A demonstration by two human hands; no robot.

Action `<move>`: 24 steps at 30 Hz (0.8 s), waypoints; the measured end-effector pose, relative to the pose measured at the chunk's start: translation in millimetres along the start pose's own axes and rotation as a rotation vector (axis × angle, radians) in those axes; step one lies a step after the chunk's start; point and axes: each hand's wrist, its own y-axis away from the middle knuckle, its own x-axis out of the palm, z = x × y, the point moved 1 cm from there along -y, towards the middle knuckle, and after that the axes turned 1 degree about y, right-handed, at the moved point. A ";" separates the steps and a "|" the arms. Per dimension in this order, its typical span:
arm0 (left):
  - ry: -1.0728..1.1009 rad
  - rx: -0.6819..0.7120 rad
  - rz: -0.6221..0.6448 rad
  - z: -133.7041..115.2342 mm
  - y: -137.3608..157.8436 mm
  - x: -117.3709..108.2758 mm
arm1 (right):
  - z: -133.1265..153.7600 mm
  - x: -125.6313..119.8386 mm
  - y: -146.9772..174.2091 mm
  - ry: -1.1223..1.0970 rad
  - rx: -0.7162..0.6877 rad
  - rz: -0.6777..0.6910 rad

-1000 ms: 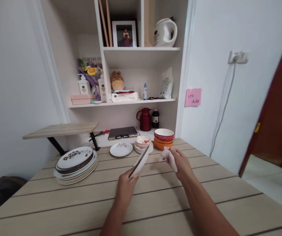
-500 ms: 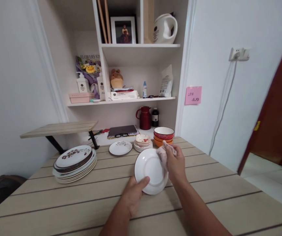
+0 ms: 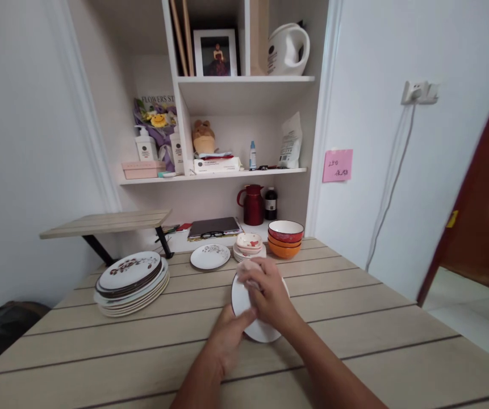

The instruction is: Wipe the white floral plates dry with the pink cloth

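A white plate (image 3: 265, 330) with a thin dark rim is held above the table, its underside facing me. My left hand (image 3: 229, 335) grips its lower left edge, thumb across the face. My right hand (image 3: 267, 292) is closed on a pale pink cloth (image 3: 249, 274) and presses it against the upper left part of the plate, hiding much of the surface. Just beyond lie a flat plate with a floral print (image 3: 210, 257) and small dishes (image 3: 249, 243) stacked on saucers.
Stacked plates (image 3: 131, 281) stand at the left beneath a raised wooden shelf (image 3: 105, 222). Stacked red and orange bowls (image 3: 285, 240) sit at the back right. Behind are a laptop (image 3: 213, 226), a dark red jug (image 3: 253, 204) and white shelving (image 3: 244, 85).
My right hand has moved the cloth left across the plate, from its right edge to its upper left part. My left hand keeps its hold on the plate.
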 end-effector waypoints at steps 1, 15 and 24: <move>-0.015 0.020 -0.001 0.8 -1.2 -1.2 | 7.0 2.2 0.9 0.009 -0.066 0.068; -0.010 -0.041 -0.047 0.9 0.0 -2.6 | -28.9 -10.0 -4.2 -0.050 0.138 -0.088; 0.388 0.047 -0.220 -2.5 -8.9 -11.4 | -41.7 6.8 4.6 -0.321 0.325 -0.118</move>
